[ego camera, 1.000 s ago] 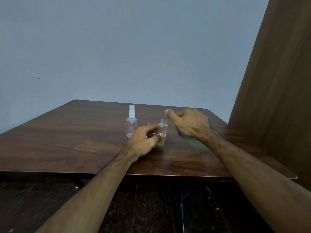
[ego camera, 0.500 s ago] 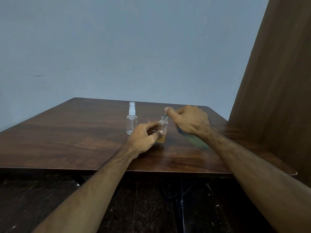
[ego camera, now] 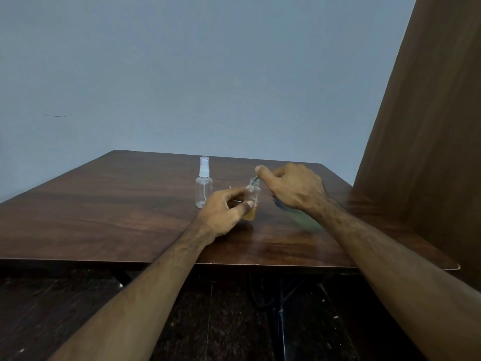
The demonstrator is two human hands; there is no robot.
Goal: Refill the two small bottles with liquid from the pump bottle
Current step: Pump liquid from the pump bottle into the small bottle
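Filling under way at the first of two small bottles. Left hand (ego camera: 223, 213) steadying the open small bottle (ego camera: 252, 201) on the dark wooden surface (ego camera: 104, 217), grip narrow, thumb against the near side and fingers curled behind. Amber liquid (ego camera: 250, 217) only in the bottom of that bottle, so most of the fill judged still to come. Right hand (ego camera: 292, 187) just beside it, grip closed round something dark and bluish, thumb and forefinger pinching a thin nozzle (ego camera: 256, 178) down at the threaded neck.

Second small bottle, a clear spray bottle (ego camera: 203, 187), upright just to the left and a little farther back, white sprayer on, seemingly empty and untouched.

Next move, by judgement: nozzle kept inside the narrow mouth and bottle held upright while more liquid goes in, then cap back on and sprayer off the other bottle. Little margin at that neck; a slip likely to put liquid on the surface.

Pump bottle almost wholly hidden behind the right hand, only a blue-green sliver (ego camera: 279, 204) showing below the knuckles; shape and fill level impossible to tell. Whether liquid is flowing, too small to tell. A thin pale object (ego camera: 238, 201) by the left fingers, not identifiable. Cap of the open bottle not in sight.
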